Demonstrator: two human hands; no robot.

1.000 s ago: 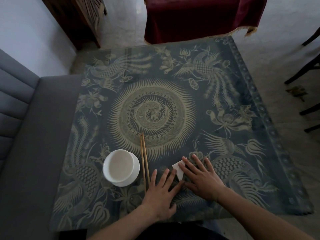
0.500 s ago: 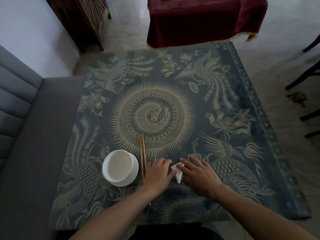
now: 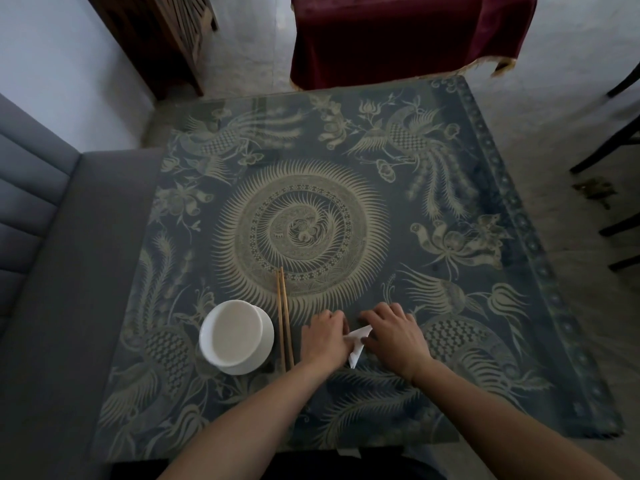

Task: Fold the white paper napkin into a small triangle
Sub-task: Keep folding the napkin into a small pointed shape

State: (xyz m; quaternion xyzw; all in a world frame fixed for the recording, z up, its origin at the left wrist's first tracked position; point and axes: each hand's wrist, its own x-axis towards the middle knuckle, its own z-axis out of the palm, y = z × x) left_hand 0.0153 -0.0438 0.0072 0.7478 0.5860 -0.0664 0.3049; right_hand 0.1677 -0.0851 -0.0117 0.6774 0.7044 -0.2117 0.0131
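Now, low centre of the frame on the table point(image 3: 381, 140): bowl point(image 3: 236, 336) and chopsticks point(image 3: 284, 323) at left, both hands, left point(image 3: 323, 337) and right point(image 3: 394, 336), curl onto the napkin point(image 3: 356, 344), pinched between them.

Dim overall, low contrast, bluish-grey cast. Soft daylight from top of view, brightest on pale stone floor point(image 3: 242, 57) and white wall point(image 3: 62, 64) at upper left. Faint sheen across dark blue patterned tabletop w/ gold phoenix motifs point(image 3: 433, 209), esp. far half; no hard glare. Shadows soft, diffuse; near edge darkest. White round ceramic bowl point(image 3: 235, 336) and small folded white paper napkin point(image 3: 356, 344) stand out as brightest pts nearby. Strong wide-angle bowing at edges, table sides splayed. Slight softness and noise throughout, corners murky.
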